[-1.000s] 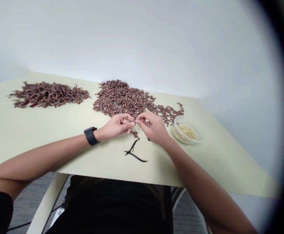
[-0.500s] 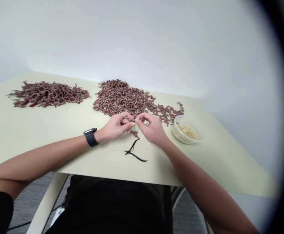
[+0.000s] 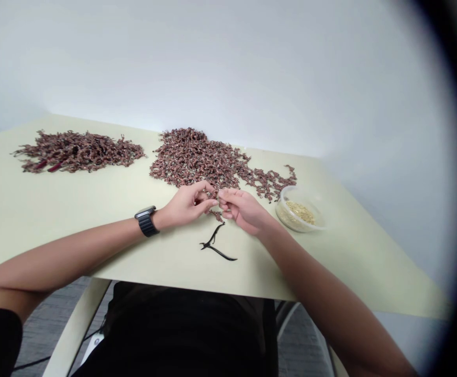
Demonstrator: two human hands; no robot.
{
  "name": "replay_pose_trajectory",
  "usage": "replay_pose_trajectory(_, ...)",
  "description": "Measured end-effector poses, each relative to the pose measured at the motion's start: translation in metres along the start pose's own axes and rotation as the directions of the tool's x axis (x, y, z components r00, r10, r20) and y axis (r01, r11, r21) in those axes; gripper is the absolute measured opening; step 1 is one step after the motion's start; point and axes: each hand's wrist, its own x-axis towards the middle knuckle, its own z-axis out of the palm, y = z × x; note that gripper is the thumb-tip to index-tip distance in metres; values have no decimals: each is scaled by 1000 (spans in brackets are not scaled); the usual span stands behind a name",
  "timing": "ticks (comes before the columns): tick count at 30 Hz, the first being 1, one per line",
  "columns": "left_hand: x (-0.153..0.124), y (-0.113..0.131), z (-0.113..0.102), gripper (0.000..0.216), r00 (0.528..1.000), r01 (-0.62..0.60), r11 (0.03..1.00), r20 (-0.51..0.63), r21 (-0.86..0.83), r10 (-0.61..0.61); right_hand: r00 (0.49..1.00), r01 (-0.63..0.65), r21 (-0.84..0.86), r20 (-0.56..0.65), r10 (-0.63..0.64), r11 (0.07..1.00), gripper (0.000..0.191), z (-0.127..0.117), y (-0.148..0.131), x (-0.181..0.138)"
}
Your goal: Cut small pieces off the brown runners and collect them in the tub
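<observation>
My left hand (image 3: pixel 189 204), with a black watch (image 3: pixel 146 221) at its wrist, pinches a small reddish-brown knotted piece (image 3: pixel 216 215); one end of it hangs below the fingers. Close against it, my right hand (image 3: pixel 246 210) has thumb and fingers pressed together. What sits between those fingertips is too small to make out. Just below the hands, black nippers (image 3: pixel 211 245) lie on the table with their handles spread. Directly behind the fingers rises a large heap of similar brown knotted pieces (image 3: pixel 197 157).
A second brown heap (image 3: pixel 79 152) lies at the left, with dark red sticks (image 3: pixel 54 167) at its front. To the right stands a clear round tub (image 3: pixel 282 215) holding small gold-coloured bits (image 3: pixel 301 211). A wall borders the pale yellow table (image 3: pixel 349 251).
My right hand has turned, its fingers now curled together lower down beside the left fingertips. The left hand stays almost in place, its thumb slightly lower. Heaps, nippers and tub have not moved.
</observation>
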Motion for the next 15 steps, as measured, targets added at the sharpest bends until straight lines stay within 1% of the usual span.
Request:
replay_pose_trajectory(2,0,1,1,28,1000,23,998,6,-60,-23,1000,-8,-5,-1,8,1000,33,0,1,0)
replay_pose_trajectory(3,0,2,1,29,999,42,994,13,-104,-40,1000,9,-35,-16,-9,999,33,0,1,0)
replay_pose_trajectory(5,1,4,2,31,996,87,978,41,-191,-80,994,86,-152,-60,-96,985,35,0,4,1)
replay_pose_trajectory(7,2,6,2,33,990,133,957,71,-258,-119,971,192,-310,-80,-227,931,35,0,5,1)
replay_pose_trajectory(9,2,7,2,35,985,169,937,90,-307,-148,934,282,-471,-65,-351,836,32,0,4,1)
replay_pose_trajectory(11,3,7,2,36,981,189,920,100,-343,-164,892,339,-613,-33,-452,714,27,0,2,-1)
replay_pose_trajectory(13,3,6,2,37,979,200,911,113,-361,-170,851,373,-722,17,-524,583,23,0,-1,-4)
replay_pose_trajectory(15,3,6,2,37,978,201,911,119,-360,-169,826,388,-784,63,-560,485,20,0,-3,-6)
